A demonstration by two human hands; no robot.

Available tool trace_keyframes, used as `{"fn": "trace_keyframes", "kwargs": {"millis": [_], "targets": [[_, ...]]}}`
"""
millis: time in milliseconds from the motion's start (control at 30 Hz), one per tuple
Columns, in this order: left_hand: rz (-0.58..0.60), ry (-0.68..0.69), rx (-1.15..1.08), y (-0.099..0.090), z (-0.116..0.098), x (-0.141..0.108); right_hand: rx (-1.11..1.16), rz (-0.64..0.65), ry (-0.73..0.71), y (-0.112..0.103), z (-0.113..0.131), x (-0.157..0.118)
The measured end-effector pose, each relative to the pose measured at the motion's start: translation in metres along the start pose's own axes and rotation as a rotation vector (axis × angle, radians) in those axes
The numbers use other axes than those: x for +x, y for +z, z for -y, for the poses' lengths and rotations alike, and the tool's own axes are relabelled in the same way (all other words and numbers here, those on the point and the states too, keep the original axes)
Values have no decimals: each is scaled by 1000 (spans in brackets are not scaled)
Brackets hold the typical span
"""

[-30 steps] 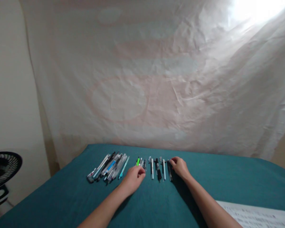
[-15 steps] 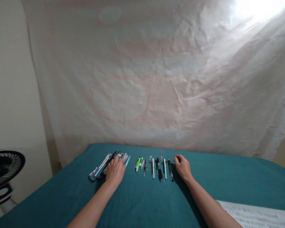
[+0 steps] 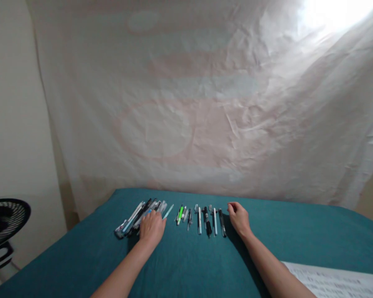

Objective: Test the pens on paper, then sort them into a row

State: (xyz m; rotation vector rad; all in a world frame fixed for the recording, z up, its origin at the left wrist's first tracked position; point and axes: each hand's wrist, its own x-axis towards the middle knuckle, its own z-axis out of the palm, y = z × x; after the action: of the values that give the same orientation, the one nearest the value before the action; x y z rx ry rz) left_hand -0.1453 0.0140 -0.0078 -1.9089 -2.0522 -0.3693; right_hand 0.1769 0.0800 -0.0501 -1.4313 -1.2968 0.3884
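My left hand (image 3: 153,227) is at the right side of a heap of pens (image 3: 136,215), palm down with its fingers bent. A light teal pen (image 3: 168,211) sticks out past the thumb side, its lower end at the thumb, which appears closed on it. The fingertips are partly hidden. To the right lie several pens in a loose row, among them a bright green marker (image 3: 180,215), a white pen (image 3: 199,220) and a black pen (image 3: 207,222). Beside the row's last dark pen (image 3: 222,222), my right hand (image 3: 238,218) rests with curled fingers and nothing visible in them.
A teal cloth (image 3: 180,265) covers the table. A printed white sheet (image 3: 335,278) lies at the front right under my right forearm. At the far left stands a black fan (image 3: 8,223). Behind the table hangs a pale wrinkled sheet (image 3: 186,124).
My left hand has drawn slightly toward me, and the light teal pen now slants more, further out from the heap. My right hand stays in place.
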Motion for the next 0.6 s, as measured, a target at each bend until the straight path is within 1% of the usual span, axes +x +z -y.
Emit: {"fn": "trace_keyframes", "kwargs": {"millis": [100, 167, 267, 333, 400, 500, 533, 600], "targets": [[0, -9, -41, -3, -3, 2, 46, -33, 39, -3, 1, 2], [-1, -11, -122, -6, -8, 4, 86, -45, 67, -5, 3, 3], [-2, 22, -350, -11, -22, 3, 172, -19, 106, -7, 15, 4], [1, 72, -580, -15, -37, 0, 248, 47, 131, -6, 29, 3], [31, 103, -844, -21, -54, -6, 326, 140, 149, -4, 48, -1], [166, 98, -1148, -30, -80, -17, 476, 310, 195, -5, 78, -9], [212, 87, -1218, -33, -88, -21, 581, 386, 237, -7, 86, -12], [307, 59, -1303, -38, -102, -28, 718, 466, 278, -13, 98, -18]]}}
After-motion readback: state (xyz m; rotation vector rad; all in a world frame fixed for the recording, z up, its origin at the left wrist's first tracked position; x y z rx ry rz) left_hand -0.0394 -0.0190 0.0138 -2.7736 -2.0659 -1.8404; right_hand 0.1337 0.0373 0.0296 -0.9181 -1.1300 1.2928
